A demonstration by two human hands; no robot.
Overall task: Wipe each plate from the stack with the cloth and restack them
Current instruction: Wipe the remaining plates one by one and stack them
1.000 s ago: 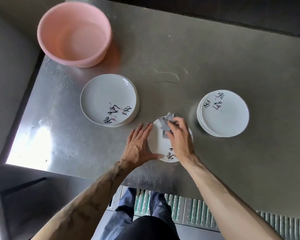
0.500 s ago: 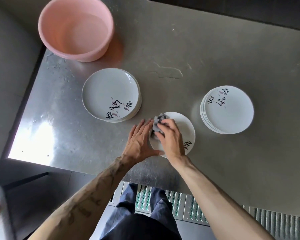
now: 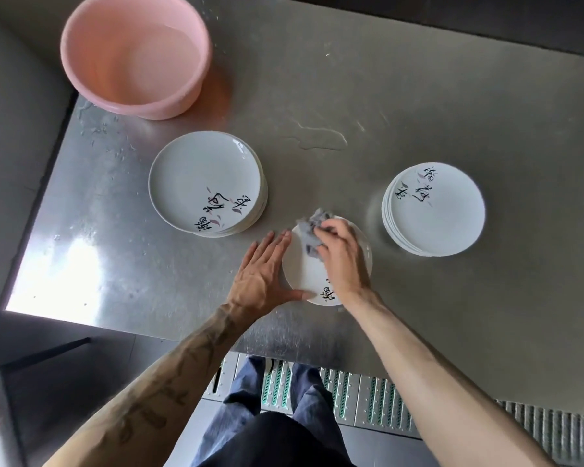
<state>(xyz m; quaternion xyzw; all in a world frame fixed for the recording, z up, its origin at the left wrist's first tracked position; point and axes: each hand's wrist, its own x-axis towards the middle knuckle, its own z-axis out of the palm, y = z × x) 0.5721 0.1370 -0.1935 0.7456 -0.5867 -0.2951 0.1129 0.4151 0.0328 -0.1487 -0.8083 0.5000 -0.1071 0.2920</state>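
A single white plate (image 3: 305,271) with black brush lettering lies on the steel table near its front edge. My right hand (image 3: 343,257) grips a crumpled grey cloth (image 3: 312,230) and presses it on the plate's far part. My left hand (image 3: 262,273) lies flat on the table, fingers straight along the plate's left rim, thumb at its near edge. One stack of matching plates (image 3: 206,183) stands to the left, another stack (image 3: 434,208) to the right.
A pink basin (image 3: 135,53) holding water stands at the table's far left corner. A small puddle (image 3: 317,138) lies on the steel table (image 3: 418,96) behind the plates. The table's left edge drops off beside the left stack. My legs and a floor grate show below the front edge.
My right hand has moved the cloth round the plate's far part, and the plate has turned so its lettering is at the near edge again. The left hand stays at the rim.
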